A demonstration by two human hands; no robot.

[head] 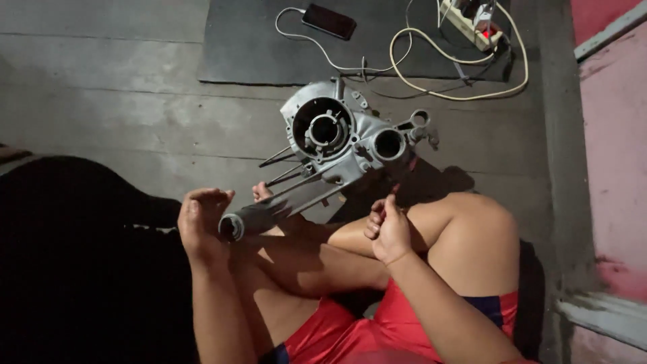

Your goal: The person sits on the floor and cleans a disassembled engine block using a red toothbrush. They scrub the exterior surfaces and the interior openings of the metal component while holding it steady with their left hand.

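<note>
The left hand (201, 226) curls loosely against the open end of the grey tube (259, 219), fingers bent but not clamped around it; whether the palm bears any weight I cannot tell. The right hand (387, 229) is a loose fist holding nothing visible, just below the engine crankcase (344, 138).

Beyond the tube end, the cast-aluminium crankcase rests on the floor past the knees, with steel studs (286, 168) jutting toward the left hand. It looks heavy, rigid, probably oily; the tube and thick bearing bosses seem the safest holds, not the thin studs.

Farther out lie a phone (330, 21), cables and a power strip (475, 19). The case's underside and the shadowed floor beside the left hand are unreadable.
</note>
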